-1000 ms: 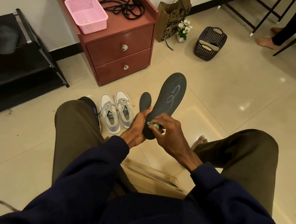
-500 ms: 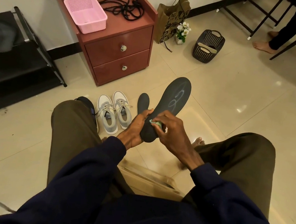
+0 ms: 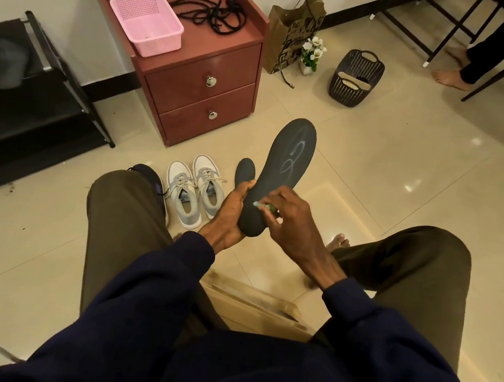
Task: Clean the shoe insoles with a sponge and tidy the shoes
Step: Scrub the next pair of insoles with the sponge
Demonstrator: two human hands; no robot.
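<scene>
Sitting on a low wooden seat (image 3: 252,304) with my knees apart, I have room between them to work. My left hand (image 3: 227,213) grips the heel end of the dark insole (image 3: 286,169). The thumb is hooked over its edge and the fingers are hidden behind it. That way the long toe end stands up and away from me, leaning right, with its flat face turned toward my eyes.

My right hand (image 3: 293,225) pinches a small greenish sponge (image 3: 266,207) between thumb and fingertips. It presses the sponge on that face low down, just above the heel, with the other fingers bunched close. Pale swirls show higher up on the insole. I read them as wet or soapy tracks, so I judge the wiping is under way and the heel patch is the part in hand.

Behind my left thumb a second insole (image 3: 245,170) pokes up. I cannot tell whether I hold it too or it rests on the floor.

Just beyond, the grey shoes (image 3: 195,190) stand side by side with their mouths open, ready to take insoles back. A dark shoe (image 3: 150,178) sits beside them, half hidden by my knee.

Farther off, black laces (image 3: 212,17) and a pink basket (image 3: 160,43) sit on the red cabinet (image 3: 186,92). A black basket (image 3: 346,95) on the floor holds pale insoles (image 3: 355,84).
</scene>
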